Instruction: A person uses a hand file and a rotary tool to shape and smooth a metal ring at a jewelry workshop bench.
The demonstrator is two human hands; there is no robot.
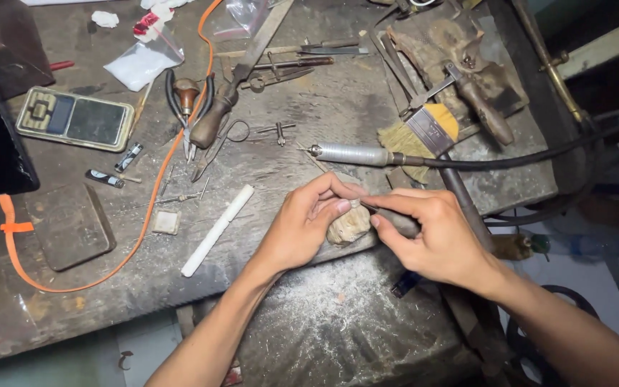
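At the bench's front edge our left hand (302, 226) pinches a small pale lump (347, 226); our right hand (435, 233) grips a thin tool (369, 208) closed-fingered. A slip could jab our left fingertips (339, 206).

Two bare forearms were seen, with no sleeves, gloves, watch or rings worn on them. The left hand (302, 229) and right hand (435, 236) were seen just below the wire brush (420, 136). Fingernails were kept short and unpainted. Slender wrists and knuckles were plainly shown.
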